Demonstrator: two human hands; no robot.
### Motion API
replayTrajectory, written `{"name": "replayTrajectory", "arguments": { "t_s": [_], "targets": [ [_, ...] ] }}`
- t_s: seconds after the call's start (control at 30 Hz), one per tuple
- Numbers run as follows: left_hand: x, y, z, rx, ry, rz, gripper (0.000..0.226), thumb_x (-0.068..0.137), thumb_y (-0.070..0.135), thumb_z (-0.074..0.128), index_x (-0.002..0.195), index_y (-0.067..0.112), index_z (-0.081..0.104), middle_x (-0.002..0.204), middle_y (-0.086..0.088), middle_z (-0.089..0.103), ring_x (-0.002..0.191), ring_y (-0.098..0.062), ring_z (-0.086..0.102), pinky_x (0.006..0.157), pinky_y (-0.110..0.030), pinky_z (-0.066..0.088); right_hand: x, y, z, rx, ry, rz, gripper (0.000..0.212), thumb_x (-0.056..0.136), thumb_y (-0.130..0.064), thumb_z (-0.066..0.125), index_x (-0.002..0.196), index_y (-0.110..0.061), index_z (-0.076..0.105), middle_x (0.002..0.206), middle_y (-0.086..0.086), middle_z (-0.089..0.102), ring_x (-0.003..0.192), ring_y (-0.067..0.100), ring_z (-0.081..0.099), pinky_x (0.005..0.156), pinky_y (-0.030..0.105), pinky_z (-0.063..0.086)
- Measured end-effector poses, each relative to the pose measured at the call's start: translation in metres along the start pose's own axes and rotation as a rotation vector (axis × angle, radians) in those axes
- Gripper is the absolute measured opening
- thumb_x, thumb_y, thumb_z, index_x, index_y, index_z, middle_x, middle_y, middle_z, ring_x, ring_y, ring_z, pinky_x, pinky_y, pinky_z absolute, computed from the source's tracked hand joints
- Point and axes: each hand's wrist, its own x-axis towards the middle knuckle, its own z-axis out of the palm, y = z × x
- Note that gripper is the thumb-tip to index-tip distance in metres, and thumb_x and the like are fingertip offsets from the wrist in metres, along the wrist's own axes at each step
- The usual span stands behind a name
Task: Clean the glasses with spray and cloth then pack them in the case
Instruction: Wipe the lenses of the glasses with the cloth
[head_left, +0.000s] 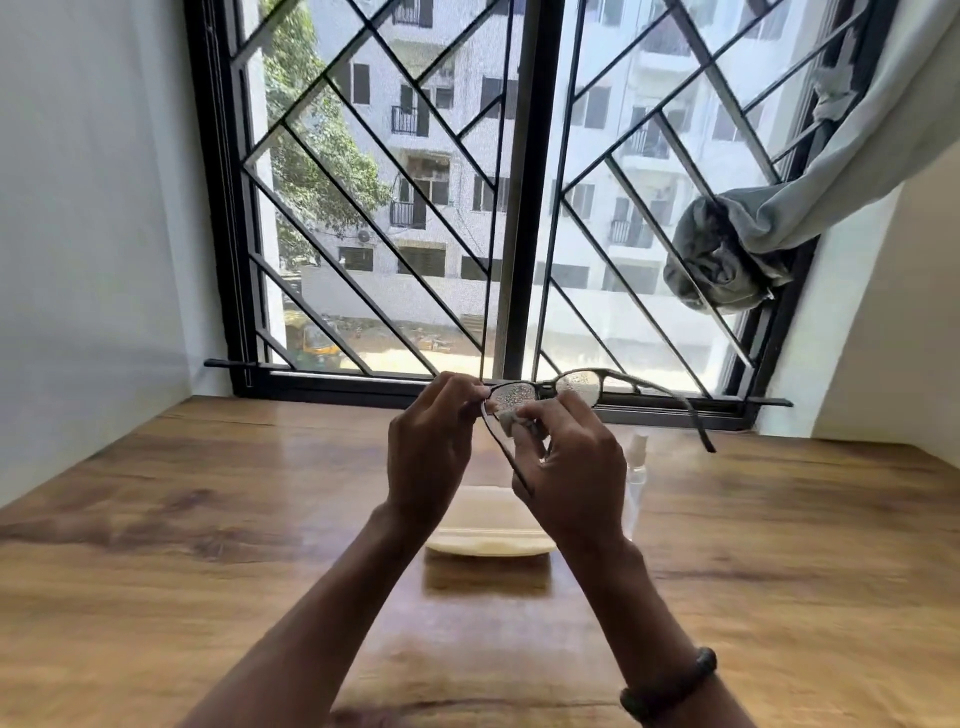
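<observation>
Head view. The left hand (431, 441), left of the grip point, pinches the outer corner of the glasses (576, 383) with curled fingertips. It holds the frame raised above the wooden table (208, 519), in front of the barred window (363, 208). Both lenses are speckled with fine droplets. One temple arm slants down between the two hands; the other reaches out and down, well right of the grip.

Just right of the left hand's pinch, a small grey cloth (511, 422) lies against the lower edge of the nearer lens. The right hand (571, 467) pinches it there between thumb and fingers. A dark bracelet (670, 686) circles the right wrist.

Below the grip, between the forearms, a cream case (488, 527) lies flat on the table; whether it is open cannot be told. Below and right of the grip, partly hidden by the right hand, a clear spray bottle (636, 478) stands upright. Far up and right, a knotted grey curtain (722, 260) hangs against the window bars.
</observation>
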Motion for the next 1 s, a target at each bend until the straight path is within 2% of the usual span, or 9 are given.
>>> {"name": "replayTrajectory", "arguments": {
  "t_s": [0.07,0.17,0.27,0.43,0.6,0.67,0.8,0.87,1.0],
  "targets": [
    [0.0,0.0,0.001,-0.027,-0.011,0.001,0.019,0.103,0.018,0.059,0.094,0.003,0.067,0.094,-0.006,0.071,0.08,-0.023,0.072,0.063,-0.044,0.062,0.001,0.0,-0.001,-0.039,0.036,0.034,0.006,0.083,-0.017,0.071,0.088,-0.021,0.071,0.09,-0.006,0.066,0.073,0.022,0.067,0.058,0.031,0.052],
    [-0.002,0.002,0.003,-0.048,-0.041,0.002,0.014,0.103,0.017,0.06,0.096,0.006,0.065,0.096,-0.004,0.069,0.079,-0.023,0.073,0.062,-0.044,0.062,0.003,0.0,-0.002,-0.079,0.086,0.066,0.007,0.082,-0.016,0.073,0.088,-0.019,0.071,0.091,-0.004,0.067,0.073,0.021,0.067,0.059,0.026,0.045],
    [-0.002,0.008,0.004,-0.012,-0.057,0.023,0.013,0.102,0.016,0.062,0.094,0.007,0.066,0.094,-0.002,0.07,0.078,-0.02,0.072,0.061,-0.042,0.061,0.003,0.0,-0.003,-0.091,0.119,0.04,0.007,0.084,-0.015,0.072,0.091,-0.017,0.071,0.092,-0.003,0.066,0.074,0.019,0.065,0.06,0.025,0.044],
    [0.0,0.016,0.0,0.001,-0.04,0.065,0.03,0.105,0.025,0.055,0.091,0.002,0.068,0.09,-0.004,0.07,0.075,-0.017,0.069,0.059,-0.038,0.058,0.004,0.002,-0.001,0.082,0.067,-0.011,0.01,0.089,-0.012,0.073,0.098,-0.016,0.076,0.092,-0.005,0.067,0.075,0.012,0.065,0.065,0.02,0.049],
    [0.001,0.006,-0.002,0.009,-0.008,0.021,0.026,0.105,0.027,0.055,0.093,0.007,0.067,0.092,-0.002,0.07,0.077,-0.022,0.071,0.059,-0.043,0.058,0.002,0.004,0.002,0.129,-0.017,-0.011,0.01,0.088,-0.018,0.075,0.097,-0.023,0.078,0.086,-0.009,0.064,0.069,0.014,0.063,0.058,0.034,0.053],
    [0.002,0.005,-0.003,0.02,0.012,0.008,0.016,0.103,0.022,0.057,0.094,0.011,0.064,0.093,-0.001,0.071,0.077,-0.023,0.072,0.059,-0.043,0.059,0.001,0.009,0.001,0.088,0.026,-0.017,0.009,0.087,-0.017,0.074,0.095,-0.021,0.076,0.088,-0.007,0.066,0.063,0.016,0.062,0.055,0.032,0.051],
    [0.005,0.0,-0.007,0.051,0.053,-0.005,0.01,0.1,0.012,0.06,0.093,0.009,0.065,0.092,-0.002,0.072,0.077,-0.021,0.072,0.059,-0.042,0.058,0.002,0.015,-0.007,0.06,0.199,0.02,0.009,0.088,-0.013,0.073,0.097,-0.017,0.071,0.082,-0.006,0.07,0.062,0.006,0.055,0.057,0.024,0.044],
    [0.004,-0.004,-0.007,0.049,0.05,-0.031,0.006,0.099,0.01,0.061,0.094,0.01,0.065,0.094,-0.001,0.072,0.077,-0.022,0.073,0.06,-0.043,0.059,0.006,0.021,-0.01,0.023,0.282,0.088,0.009,0.089,-0.015,0.073,0.097,-0.018,0.071,0.076,-0.005,0.071,0.061,0.013,0.06,0.059,0.027,0.045],
    [0.001,-0.005,-0.005,0.03,0.041,-0.027,0.005,0.099,0.012,0.062,0.098,0.016,0.061,0.096,0.0,0.073,0.078,-0.024,0.075,0.059,-0.044,0.059,0.008,0.026,-0.01,-0.049,0.315,0.133,0.006,0.089,-0.021,0.071,0.095,-0.021,0.071,0.071,-0.001,0.071,0.063,0.026,0.068,0.059,0.031,0.048]
  ]
}}
